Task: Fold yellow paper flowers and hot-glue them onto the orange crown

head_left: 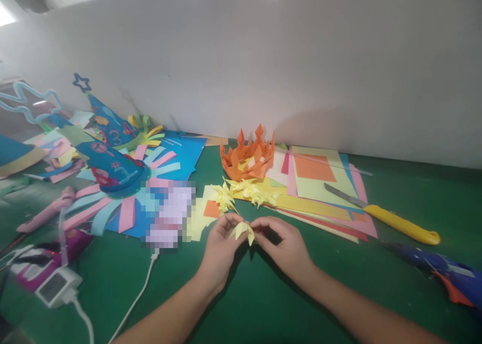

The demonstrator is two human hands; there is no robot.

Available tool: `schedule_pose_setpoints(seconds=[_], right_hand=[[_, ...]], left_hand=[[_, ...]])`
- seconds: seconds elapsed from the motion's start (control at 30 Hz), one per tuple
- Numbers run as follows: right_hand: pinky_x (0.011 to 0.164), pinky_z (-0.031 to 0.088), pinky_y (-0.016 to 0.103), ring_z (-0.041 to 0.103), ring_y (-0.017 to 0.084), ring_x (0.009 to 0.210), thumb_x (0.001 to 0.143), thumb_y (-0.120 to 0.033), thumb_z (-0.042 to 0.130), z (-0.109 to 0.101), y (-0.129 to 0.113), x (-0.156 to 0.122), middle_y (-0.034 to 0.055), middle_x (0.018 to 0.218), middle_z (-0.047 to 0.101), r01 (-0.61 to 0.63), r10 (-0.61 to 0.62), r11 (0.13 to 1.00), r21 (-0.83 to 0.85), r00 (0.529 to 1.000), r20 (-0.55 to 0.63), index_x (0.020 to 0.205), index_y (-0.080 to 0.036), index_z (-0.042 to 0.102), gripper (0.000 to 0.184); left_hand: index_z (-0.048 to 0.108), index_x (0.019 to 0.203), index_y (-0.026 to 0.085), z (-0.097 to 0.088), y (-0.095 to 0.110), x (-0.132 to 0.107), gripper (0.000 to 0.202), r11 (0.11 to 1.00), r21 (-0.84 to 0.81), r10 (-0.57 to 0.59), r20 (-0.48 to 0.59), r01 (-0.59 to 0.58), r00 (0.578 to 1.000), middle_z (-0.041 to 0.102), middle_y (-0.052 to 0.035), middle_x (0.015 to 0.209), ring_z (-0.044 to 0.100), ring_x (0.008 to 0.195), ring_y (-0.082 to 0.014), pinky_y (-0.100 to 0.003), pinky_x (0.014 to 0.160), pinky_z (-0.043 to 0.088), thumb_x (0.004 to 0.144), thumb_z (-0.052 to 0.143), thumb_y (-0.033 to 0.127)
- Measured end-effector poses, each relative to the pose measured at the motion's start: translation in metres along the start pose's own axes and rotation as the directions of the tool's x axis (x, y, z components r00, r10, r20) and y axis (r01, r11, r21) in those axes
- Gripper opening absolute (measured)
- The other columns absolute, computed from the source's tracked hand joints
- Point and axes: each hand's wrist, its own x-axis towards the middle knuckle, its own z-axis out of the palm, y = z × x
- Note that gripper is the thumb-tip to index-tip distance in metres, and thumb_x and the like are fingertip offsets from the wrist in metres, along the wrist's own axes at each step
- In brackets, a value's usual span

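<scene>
Both my hands meet over the green table (263, 304) and pinch a small folded yellow paper piece (243, 230). My left hand (220, 248) grips its left side with curled fingers. My right hand (284, 246) pinches its right side. Just beyond them lies a row of several similar yellow folded pieces (246, 191), and behind those stands an orange paper crown (247, 157).
A stack of coloured paper sheets (320, 188) with a yellow-handled knife (391, 219) lies to the right, a blue glue gun (444, 273) at the far right. Blue paper hats (113, 163) with coloured strips sit at left, plus a pink glue gun (45, 214), charger (56, 286) and white cable.
</scene>
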Motion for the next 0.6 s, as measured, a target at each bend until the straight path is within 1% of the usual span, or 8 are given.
schedule_pose_setpoints(seconds=[0.13, 0.3, 0.47, 0.6], right_hand=[[0.063, 0.052, 0.024, 0.063, 0.014, 0.068, 0.082, -0.029, 0.058, -0.0008, -0.0014, 0.0011, 0.0012, 0.078, 0.068, -0.039, 0.04, 0.998, 0.052, 0.999, -0.013, 0.082, -0.02, 0.064, 0.011], [0.063, 0.052, 0.024, 0.063, 0.014, 0.068, 0.081, -0.03, 0.059, -0.0027, -0.0032, 0.0021, 0.0016, 0.078, 0.068, -0.042, 0.043, 0.995, 0.088, 0.999, -0.014, 0.081, -0.02, 0.064, 0.012], [0.061, 0.05, 0.024, 0.06, 0.014, 0.065, 0.081, -0.032, 0.059, -0.0042, -0.003, 0.0024, 0.0012, 0.073, 0.065, -0.054, 0.056, 0.989, 0.138, 0.998, -0.009, 0.078, -0.019, 0.062, 0.014], [0.059, 0.05, 0.023, 0.059, 0.013, 0.063, 0.081, -0.031, 0.06, -0.0052, -0.0021, 0.0024, 0.0004, 0.072, 0.064, -0.038, 0.041, 0.991, 0.127, 0.999, -0.025, 0.077, -0.019, 0.062, 0.013]], left_hand=[[0.056, 0.078, 0.017, -0.0013, -0.0001, -0.0017, 0.022, 0.995, 0.071, 0.062, 0.01, -0.063, 0.998, 0.058, 0.0018, 0.075, 0.052, 0.069, -0.009, -0.02, 0.067, 0.041, 0.066, 0.073, 0.025], [0.059, 0.075, 0.017, -0.0026, 0.0013, -0.0019, 0.02, 0.982, 0.148, 0.116, 0.013, -0.116, 0.993, 0.06, 0.0015, 0.072, 0.054, 0.068, -0.0096, -0.02, 0.066, 0.043, 0.066, 0.074, 0.026], [0.061, 0.073, 0.015, -0.0002, 0.0033, -0.0015, 0.023, 0.979, 0.172, 0.11, -0.018, -0.105, 0.994, 0.063, 0.0002, 0.069, 0.057, 0.064, -0.0097, -0.021, 0.063, 0.046, 0.062, 0.077, 0.028], [0.064, 0.074, 0.015, 0.0019, 0.0036, -0.0029, 0.024, 0.978, 0.188, 0.103, -0.064, -0.09, 0.993, 0.065, -0.0005, 0.069, 0.058, 0.063, -0.0096, -0.021, 0.062, 0.047, 0.061, 0.078, 0.029]])
